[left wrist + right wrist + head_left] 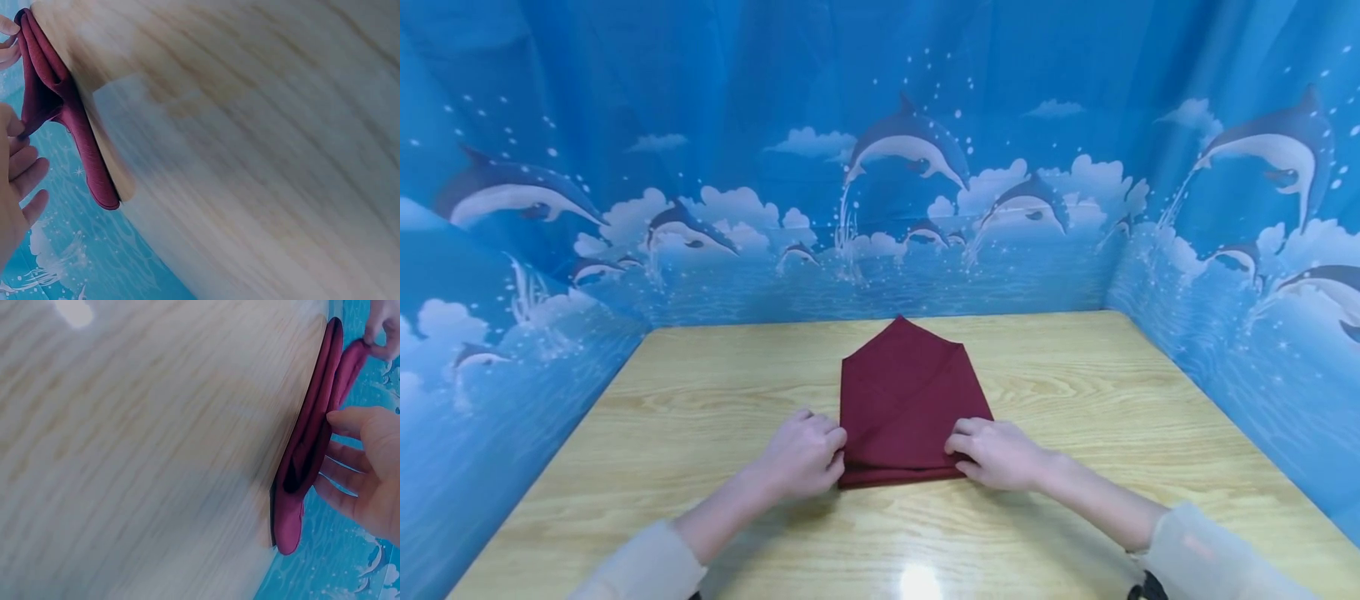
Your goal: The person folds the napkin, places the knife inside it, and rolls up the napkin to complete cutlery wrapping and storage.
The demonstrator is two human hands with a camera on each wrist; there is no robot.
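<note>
A dark red folded cloth [902, 400] lies on the table, its pointed end away from me and its straight folded edge towards me. At the near left side, my left hand [805, 454] pinches the cloth's edge between thumb and fingers. My right hand [1000, 454] holds the near right corner. Seen in the left wrist view, the cloth [87, 150] has its upper layer lifted by the left hand [22, 175]. In the right wrist view, stacked layers of the cloth [317, 394] show, with the right thumb against the upper one. The cloth's underside is hidden.
The light wood-grain table [715, 392] spreads around the cloth. A blue curtain [760, 75] printed with dolphins and clouds stands behind the table and along both its sides. Pale sleeves [647, 567] cover the forearms.
</note>
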